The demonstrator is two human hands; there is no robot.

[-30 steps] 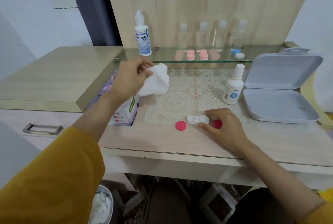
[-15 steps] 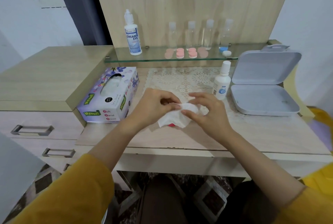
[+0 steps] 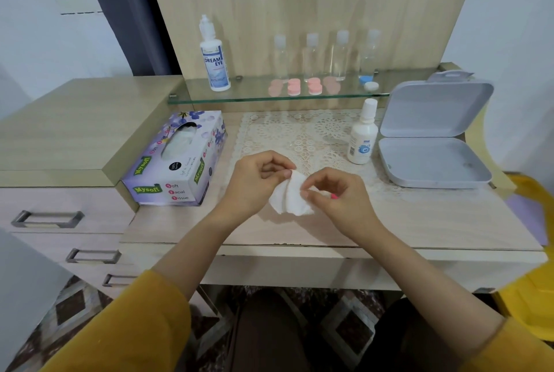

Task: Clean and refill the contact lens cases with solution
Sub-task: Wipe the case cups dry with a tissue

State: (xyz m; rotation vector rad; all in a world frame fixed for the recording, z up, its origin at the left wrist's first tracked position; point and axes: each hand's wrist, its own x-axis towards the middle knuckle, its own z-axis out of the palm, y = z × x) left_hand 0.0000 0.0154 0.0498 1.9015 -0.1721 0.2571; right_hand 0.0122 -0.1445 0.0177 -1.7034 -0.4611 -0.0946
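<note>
Both hands meet over the middle of the desk on a folded white tissue [image 3: 290,198]. My left hand [image 3: 260,182] pinches its upper left edge. My right hand [image 3: 335,195] pinches its right side with curled fingers. The white lens case is hidden under the tissue and my right hand. A sliver of a pink cap [image 3: 333,197] shows beside my right hand. A small white solution bottle [image 3: 362,137] stands to the right on the lace mat.
A purple tissue box [image 3: 177,162] lies left of my hands. An open grey case [image 3: 431,144] sits at the right. On the glass shelf [image 3: 248,95] stand a Dream Eye bottle [image 3: 214,57], several clear bottles and pink lens cases [image 3: 302,87].
My left hand brought the tissue from the box down to the desk centre. My right hand left the lens case's side and took hold of the tissue. The case and caps got covered.
</note>
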